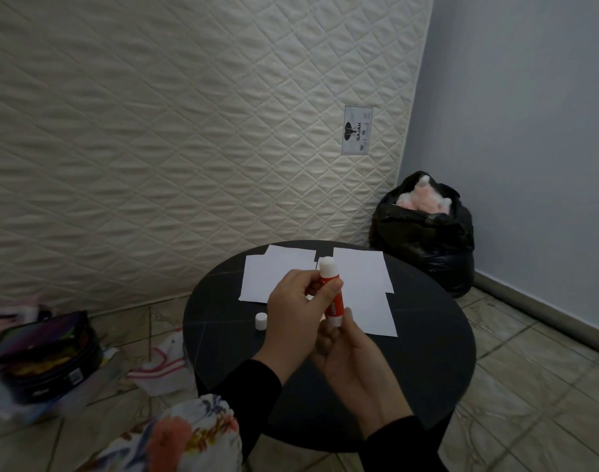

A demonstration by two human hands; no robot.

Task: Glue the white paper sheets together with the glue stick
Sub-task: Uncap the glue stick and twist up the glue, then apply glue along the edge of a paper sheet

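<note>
A red glue stick (332,294) with its white glue tip exposed is held upright above the round black table (427,352). My left hand (294,315) grips its upper body between thumb and fingers. My right hand (352,366) holds its bottom end from below. The white cap (261,321) stands on the table just left of my hands. Several white paper sheets lie flat at the table's far side: one group on the left (267,277), another on the right (369,294), partly hidden behind the glue stick and hands.
An upright quilted mattress (189,131) stands behind the table. A black plastic bag (424,233) sits in the corner at right. On the tiled floor at left are a dark case (42,356) and a white cloth (161,366). Floral fabric (189,437) is at bottom centre.
</note>
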